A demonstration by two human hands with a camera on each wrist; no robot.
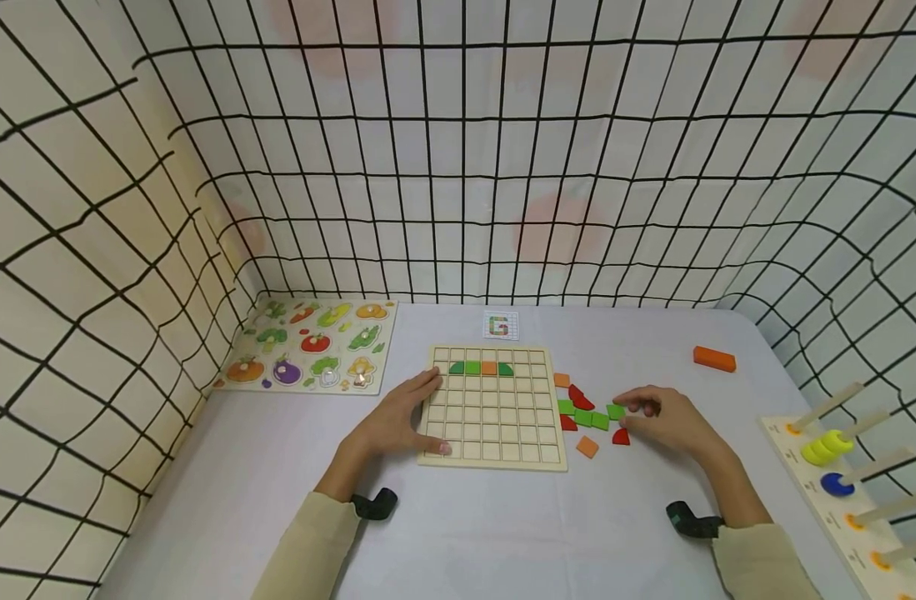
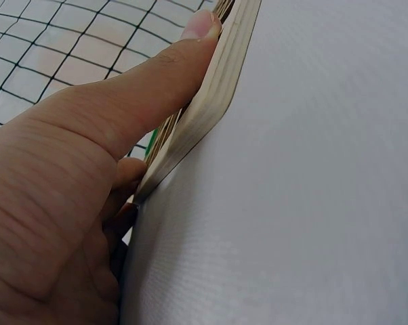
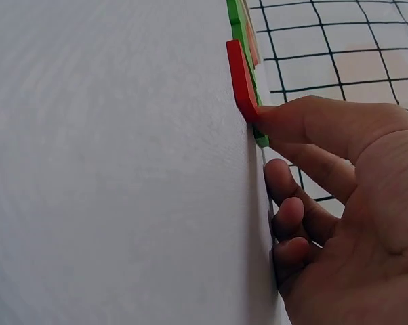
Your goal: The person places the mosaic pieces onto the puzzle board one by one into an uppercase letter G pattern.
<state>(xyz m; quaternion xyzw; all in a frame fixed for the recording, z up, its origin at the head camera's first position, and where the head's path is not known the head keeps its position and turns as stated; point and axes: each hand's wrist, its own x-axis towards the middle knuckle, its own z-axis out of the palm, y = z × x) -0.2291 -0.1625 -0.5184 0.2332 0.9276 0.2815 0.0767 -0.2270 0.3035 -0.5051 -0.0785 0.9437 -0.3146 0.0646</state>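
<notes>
A wooden grid board (image 1: 495, 417) lies on the table. In its second row sit a green quarter-round tile (image 1: 457, 368), a green square, an orange square (image 1: 489, 368) and another green quarter-round. My left hand (image 1: 397, 417) spans the board's left edge, the thumb resting on top near the front corner and the fingers spread toward the back corner. Right of the board, thumb and index finger of my right hand (image 1: 671, 423) pinch a green square tile (image 1: 616, 412) at the end of the loose tiles. A red quarter-round tile (image 3: 240, 81) lies right beside that thumb.
More red, green and orange tiles (image 1: 588, 447) lie between board and right hand. Behind the board is a pattern card (image 1: 501, 326); a vegetable puzzle (image 1: 315, 346) lies back left. An orange block (image 1: 715, 359) and a peg stand (image 1: 840, 492) are at right. Black netting (image 1: 503, 150) surrounds the table.
</notes>
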